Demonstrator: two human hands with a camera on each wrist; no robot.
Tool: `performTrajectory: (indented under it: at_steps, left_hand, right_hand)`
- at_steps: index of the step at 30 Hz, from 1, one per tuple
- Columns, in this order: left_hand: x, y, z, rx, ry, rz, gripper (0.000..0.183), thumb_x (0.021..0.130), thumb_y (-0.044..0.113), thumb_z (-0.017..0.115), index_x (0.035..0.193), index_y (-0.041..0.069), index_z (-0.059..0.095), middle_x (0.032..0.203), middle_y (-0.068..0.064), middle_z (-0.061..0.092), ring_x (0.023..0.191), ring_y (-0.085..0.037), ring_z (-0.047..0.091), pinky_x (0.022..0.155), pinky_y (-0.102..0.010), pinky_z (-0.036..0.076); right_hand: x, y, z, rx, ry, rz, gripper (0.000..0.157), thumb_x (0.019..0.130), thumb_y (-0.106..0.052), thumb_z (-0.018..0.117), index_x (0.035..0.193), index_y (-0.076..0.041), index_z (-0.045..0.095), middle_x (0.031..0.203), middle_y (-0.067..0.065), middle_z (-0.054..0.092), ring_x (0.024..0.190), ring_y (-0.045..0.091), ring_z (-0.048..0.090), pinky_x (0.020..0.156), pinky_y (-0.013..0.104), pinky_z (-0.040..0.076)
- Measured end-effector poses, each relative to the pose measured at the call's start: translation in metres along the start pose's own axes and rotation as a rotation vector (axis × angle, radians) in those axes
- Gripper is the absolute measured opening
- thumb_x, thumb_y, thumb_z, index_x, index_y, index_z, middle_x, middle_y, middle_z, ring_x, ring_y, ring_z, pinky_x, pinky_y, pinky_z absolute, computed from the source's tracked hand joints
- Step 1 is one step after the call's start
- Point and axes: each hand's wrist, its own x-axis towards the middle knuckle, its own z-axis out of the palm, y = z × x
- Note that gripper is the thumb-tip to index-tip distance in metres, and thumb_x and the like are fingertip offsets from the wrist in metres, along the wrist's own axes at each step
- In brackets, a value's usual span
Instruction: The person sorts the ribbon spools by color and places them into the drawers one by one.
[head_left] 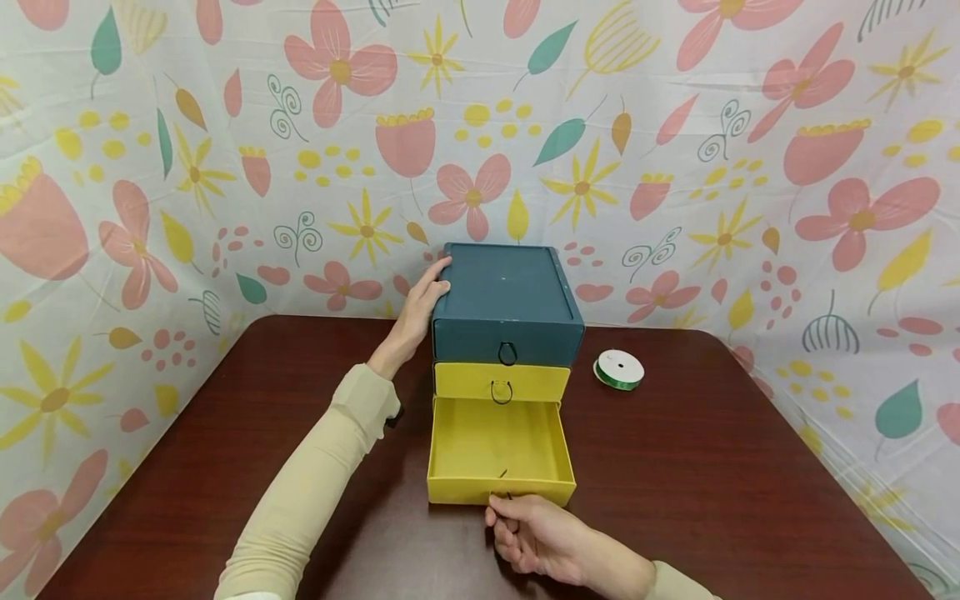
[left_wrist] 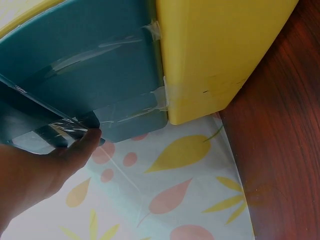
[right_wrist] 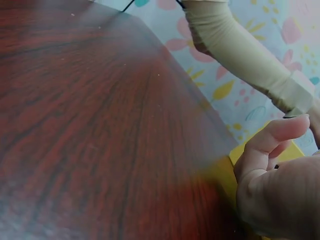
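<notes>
A stacked drawer box (head_left: 504, 283) with a teal top stands in the middle of the table. Its bottom yellow drawer (head_left: 495, 433) is pulled far out toward me and is bare inside apart from a small dark cord end. My right hand (head_left: 546, 537) pinches the black cord loop at the front of that drawer, mostly hidden by the fingers. On the box's upper left edge rests my left hand (head_left: 422, 304), fingers stretched along the side. Above the pulled-out drawer, a second yellow drawer (head_left: 461, 382) and a teal drawer (head_left: 468, 340) sit pushed in, each with a black loop.
A spool of green ribbon (head_left: 619, 369) lies on the dark wooden table (head_left: 675, 467) to the right of the box. Behind the table hangs a floral cloth (head_left: 630, 167). Clear tape (left_wrist: 130, 112) runs over the box's teal side in the left wrist view.
</notes>
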Motion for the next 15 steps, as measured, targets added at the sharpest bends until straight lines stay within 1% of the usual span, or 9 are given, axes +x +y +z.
performTrajectory:
  at_steps: [4, 6, 7, 8, 9, 12, 13, 14, 15]
  left_hand:
    - [0.000, 0.001, 0.000, -0.011, -0.008, -0.004, 0.056, 0.102, 0.026, 0.035, 0.156, 0.016, 0.022, 0.163, -0.006, 0.012, 0.148, -0.028, 0.019, 0.118, -0.051, 0.020]
    - [0.000, 0.000, 0.000, -0.020, -0.013, -0.007, 0.056, 0.102, 0.026, 0.035, 0.156, 0.017, 0.022, 0.163, -0.005, 0.012, 0.148, -0.028, 0.020, 0.118, -0.051, 0.020]
    - [0.002, -0.004, 0.000, -0.019, -0.010, -0.004, 0.056, 0.102, 0.028, 0.036, 0.156, 0.018, 0.022, 0.163, -0.004, 0.013, 0.147, -0.027, 0.020, 0.118, -0.051, 0.021]
    - [0.002, -0.005, 0.000, -0.018, -0.011, -0.004, 0.056, 0.102, 0.028, 0.036, 0.156, 0.018, 0.022, 0.163, -0.003, 0.012, 0.148, -0.027, 0.020, 0.118, -0.051, 0.021]
    - [0.002, -0.005, -0.001, -0.013, -0.011, -0.002, 0.056, 0.102, 0.028, 0.036, 0.156, 0.018, 0.022, 0.163, -0.003, 0.012, 0.148, -0.026, 0.019, 0.119, -0.051, 0.020]
    - [0.001, -0.005, -0.001, 0.003, -0.010, 0.005, 0.055, 0.103, 0.029, 0.035, 0.156, 0.018, 0.022, 0.163, -0.003, 0.012, 0.149, -0.026, 0.017, 0.119, -0.051, 0.018]
    - [0.001, -0.005, -0.001, 0.011, -0.008, 0.009, 0.055, 0.103, 0.029, 0.035, 0.155, 0.018, 0.022, 0.164, -0.003, 0.012, 0.150, -0.025, 0.015, 0.119, -0.051, 0.018]
    - [-0.001, -0.001, 0.000, 0.015, -0.012, 0.008, 0.055, 0.103, 0.027, 0.034, 0.156, 0.016, 0.021, 0.164, -0.004, 0.011, 0.150, -0.026, 0.014, 0.120, -0.052, 0.016]
    - [-0.001, -0.001, 0.000, 0.019, -0.011, 0.012, 0.055, 0.103, 0.027, 0.034, 0.156, 0.016, 0.021, 0.164, -0.004, 0.011, 0.150, -0.026, 0.013, 0.120, -0.052, 0.015]
  right_hand:
    - [-0.005, -0.001, 0.007, -0.052, -0.044, 0.048, 0.031, 0.100, -0.041, 0.044, 0.093, -0.017, 0.062, 0.062, -0.012, 0.055, 0.050, 0.000, 0.050, 0.042, 0.013, 0.036]
    - [-0.009, -0.003, 0.013, -0.093, -0.098, 0.062, 0.033, 0.100, -0.041, 0.043, 0.095, -0.016, 0.064, 0.063, -0.012, 0.057, 0.050, 0.000, 0.052, 0.043, 0.014, 0.039]
    - [-0.012, -0.004, 0.015, -0.121, -0.130, 0.056, 0.032, 0.100, -0.039, 0.043, 0.096, -0.016, 0.064, 0.063, -0.012, 0.059, 0.051, -0.001, 0.052, 0.044, 0.014, 0.040]
    - [-0.014, -0.006, 0.018, -0.153, -0.170, 0.039, 0.032, 0.101, -0.037, 0.041, 0.097, -0.016, 0.065, 0.065, -0.012, 0.060, 0.052, -0.001, 0.053, 0.045, 0.014, 0.042]
    - [-0.017, -0.009, 0.020, -0.180, -0.213, 0.009, 0.031, 0.102, -0.033, 0.040, 0.099, -0.014, 0.065, 0.067, -0.012, 0.062, 0.054, -0.001, 0.055, 0.046, 0.014, 0.044]
    - [-0.028, -0.025, 0.024, -0.253, -0.314, -0.114, 0.034, 0.104, -0.021, 0.038, 0.108, 0.004, 0.059, 0.077, -0.007, 0.066, 0.061, 0.001, 0.060, 0.052, 0.016, 0.048]
    - [-0.031, -0.033, 0.024, -0.300, -0.316, -0.155, 0.033, 0.104, -0.019, 0.038, 0.110, 0.008, 0.056, 0.079, -0.005, 0.066, 0.063, 0.003, 0.061, 0.052, 0.017, 0.050]
    - [-0.035, -0.042, 0.023, -0.349, -0.320, -0.213, 0.032, 0.103, -0.015, 0.039, 0.112, 0.012, 0.053, 0.079, 0.001, 0.066, 0.064, 0.006, 0.063, 0.052, 0.020, 0.052]
    - [-0.039, -0.051, 0.021, -0.403, -0.300, -0.270, 0.032, 0.102, -0.013, 0.041, 0.113, 0.016, 0.051, 0.079, 0.008, 0.067, 0.065, 0.009, 0.064, 0.052, 0.024, 0.054]
